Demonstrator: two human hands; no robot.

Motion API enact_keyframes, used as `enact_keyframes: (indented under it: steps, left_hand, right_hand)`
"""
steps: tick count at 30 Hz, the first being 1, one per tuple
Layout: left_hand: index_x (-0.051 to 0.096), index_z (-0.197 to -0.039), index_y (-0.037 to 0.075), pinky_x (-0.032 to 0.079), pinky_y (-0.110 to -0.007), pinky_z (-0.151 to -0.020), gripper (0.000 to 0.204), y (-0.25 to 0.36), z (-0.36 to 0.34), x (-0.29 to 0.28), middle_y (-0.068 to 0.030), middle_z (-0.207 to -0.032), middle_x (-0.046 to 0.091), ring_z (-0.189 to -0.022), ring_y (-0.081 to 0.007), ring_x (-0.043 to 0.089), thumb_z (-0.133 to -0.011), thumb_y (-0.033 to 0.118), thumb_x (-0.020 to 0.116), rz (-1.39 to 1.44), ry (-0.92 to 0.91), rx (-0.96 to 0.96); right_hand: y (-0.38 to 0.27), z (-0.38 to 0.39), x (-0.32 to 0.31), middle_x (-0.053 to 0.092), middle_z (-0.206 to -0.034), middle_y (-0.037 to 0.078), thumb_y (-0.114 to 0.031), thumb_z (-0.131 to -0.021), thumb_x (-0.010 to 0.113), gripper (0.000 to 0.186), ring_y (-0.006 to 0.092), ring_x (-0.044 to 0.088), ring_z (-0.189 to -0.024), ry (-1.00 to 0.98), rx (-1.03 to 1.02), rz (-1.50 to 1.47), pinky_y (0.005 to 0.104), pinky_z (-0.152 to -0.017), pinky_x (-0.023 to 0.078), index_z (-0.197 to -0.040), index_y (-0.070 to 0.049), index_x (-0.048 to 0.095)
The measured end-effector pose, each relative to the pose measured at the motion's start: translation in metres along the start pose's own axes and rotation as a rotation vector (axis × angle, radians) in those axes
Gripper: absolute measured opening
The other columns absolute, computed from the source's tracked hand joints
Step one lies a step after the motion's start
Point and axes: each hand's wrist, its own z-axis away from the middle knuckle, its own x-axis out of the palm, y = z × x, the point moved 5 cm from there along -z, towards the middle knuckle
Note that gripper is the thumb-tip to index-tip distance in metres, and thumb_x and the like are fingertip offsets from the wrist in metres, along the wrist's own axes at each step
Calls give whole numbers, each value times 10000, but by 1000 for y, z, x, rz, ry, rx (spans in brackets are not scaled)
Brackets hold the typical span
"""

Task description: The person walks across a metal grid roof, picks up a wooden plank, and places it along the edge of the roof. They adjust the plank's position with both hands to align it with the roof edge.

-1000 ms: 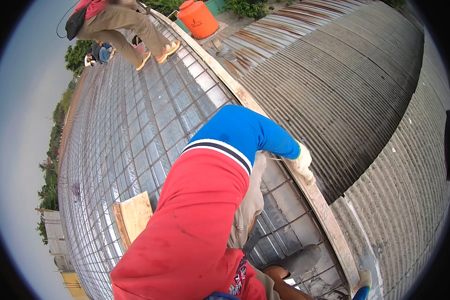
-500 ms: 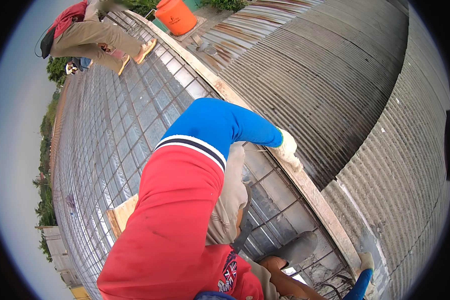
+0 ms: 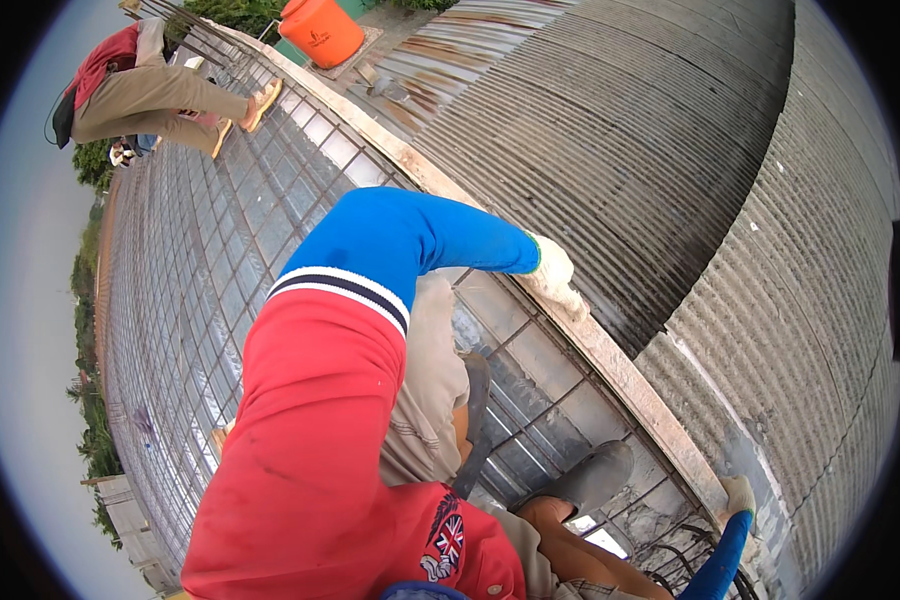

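Note:
My left hand [image 3: 554, 278], in a white work glove below a blue sleeve, is closed over a long wooden board [image 3: 625, 376] that edges the deck. Farther down that board, at the lower right, my right hand [image 3: 738, 496] is closed at its outer edge, also in a pale glove. Part of its grip is hidden. Beside the board, my legs and dark shoes [image 3: 595, 478] stand on a rebar grid [image 3: 310, 215] over metal decking.
Corrugated roofing [image 3: 610, 150] lies beyond the board to the right. Another person [image 3: 155, 95] bends over the grid at the far left. An orange tank [image 3: 320, 32] stands at the back. Dark bars or cables [image 3: 685, 555] bunch near my right arm.
The view has shifted, so most things sit farther left in it. The other person's legs and my left hand keep nearly the same places on the deck and board.

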Motion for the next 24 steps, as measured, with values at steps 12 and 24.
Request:
enact_keyframes:
  steps: [12,24]
  left_hand:
    - [822,-1108,-23,539,-521,-1001,985,1,11,-1,-283,-1177,769,-1135,-452,713,-865,891,546,-2,-43,-46]
    - [817,-1117,-30,539,-528,-1002,1029,-5,1,5,-285,-1195,765,-1145,-448,712,-867,919,507,4,-61,-36]
  right_hand:
    - [-102,37,-58,792,-844,204,-300,-859,811,343,301,800,-827,-66,405,-403,446,-729,601,-1000,12,829]
    - [-57,9,-27,798,-899,184,-209,-845,770,248,357,781,-850,-77,135,-98,432,-801,601,-1067,-131,849]
